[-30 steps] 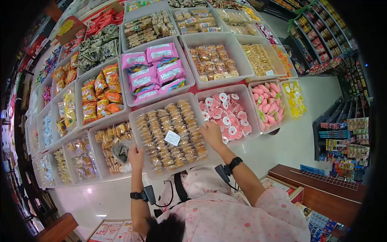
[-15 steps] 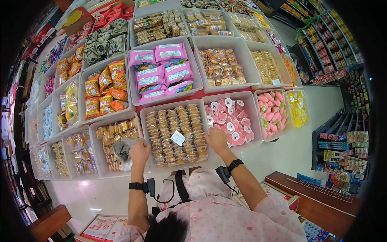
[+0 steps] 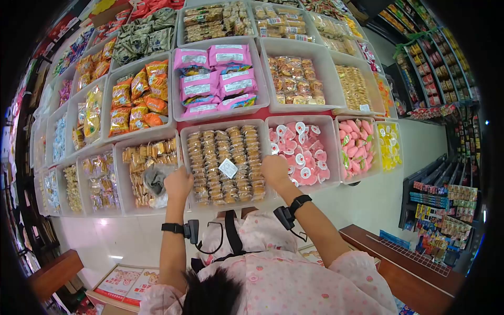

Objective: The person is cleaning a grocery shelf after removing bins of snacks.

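The person wears a pale pink top (image 3: pixel 299 286) with little red and pink prints and puffy short sleeves (image 3: pixel 359 269). The left hand (image 3: pixel 179 184) and right hand (image 3: pixel 276 171) are bare. Each wrist has a black band (image 3: pixel 173 227) with a small black box (image 3: pixel 191 231) and a thin black wire (image 3: pixel 222 240). The hair (image 3: pixel 214 295) is dark.

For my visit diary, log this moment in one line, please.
tub: wrapped snacks in columns, white label on top | left hand: gripping left side | right hand: gripping right side | grey bundle: beside left hand
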`<state>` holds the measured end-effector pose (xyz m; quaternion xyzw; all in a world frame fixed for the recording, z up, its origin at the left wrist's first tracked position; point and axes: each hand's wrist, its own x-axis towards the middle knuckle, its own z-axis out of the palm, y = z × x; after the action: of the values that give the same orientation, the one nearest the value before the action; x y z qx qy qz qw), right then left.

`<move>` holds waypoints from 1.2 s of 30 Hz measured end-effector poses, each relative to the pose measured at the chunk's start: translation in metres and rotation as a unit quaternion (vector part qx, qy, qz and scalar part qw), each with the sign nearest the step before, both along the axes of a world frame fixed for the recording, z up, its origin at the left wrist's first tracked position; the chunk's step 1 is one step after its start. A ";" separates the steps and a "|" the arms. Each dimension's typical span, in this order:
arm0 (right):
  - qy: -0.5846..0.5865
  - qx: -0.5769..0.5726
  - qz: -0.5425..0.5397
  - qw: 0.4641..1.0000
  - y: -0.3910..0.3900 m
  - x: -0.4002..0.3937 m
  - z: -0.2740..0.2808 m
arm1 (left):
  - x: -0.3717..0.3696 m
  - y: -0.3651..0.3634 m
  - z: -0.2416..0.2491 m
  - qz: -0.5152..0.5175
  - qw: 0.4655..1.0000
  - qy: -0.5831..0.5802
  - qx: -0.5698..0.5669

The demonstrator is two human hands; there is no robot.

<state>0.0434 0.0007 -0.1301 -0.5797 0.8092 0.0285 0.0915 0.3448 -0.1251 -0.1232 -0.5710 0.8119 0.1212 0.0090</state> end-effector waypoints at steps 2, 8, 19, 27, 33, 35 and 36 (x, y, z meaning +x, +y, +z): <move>-0.035 -0.058 0.027 0.997 0.007 -0.007 -0.005 | -0.001 -0.003 -0.001 -0.009 0.999 -0.035 0.004; 0.016 -0.059 0.023 0.998 0.005 -0.003 -0.014 | 0.002 0.003 0.002 -0.029 0.999 -0.042 -0.017; -0.257 -0.098 -0.007 0.961 -0.030 0.080 -0.022 | 0.025 0.047 0.027 0.001 0.999 0.045 -0.009; -0.318 -0.096 -0.114 0.936 -0.047 0.082 -0.036 | 0.022 0.082 0.038 0.015 0.988 0.153 0.027; -0.455 -0.201 -0.183 0.848 -0.029 0.040 -0.009 | -0.036 0.104 0.051 -0.234 0.947 0.208 0.072; -0.425 -0.275 -0.239 0.828 -0.009 0.011 0.002 | -0.068 0.113 0.042 -0.357 0.915 0.162 0.096; -0.498 -0.277 -0.286 0.770 0.004 -0.007 0.011 | -0.079 0.119 0.035 -0.366 0.911 0.165 0.097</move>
<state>0.0365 0.0049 -0.1193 -0.2541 0.7515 -0.5171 0.3212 0.2655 -0.0062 -0.0887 -0.2020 0.9382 0.2799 -0.0262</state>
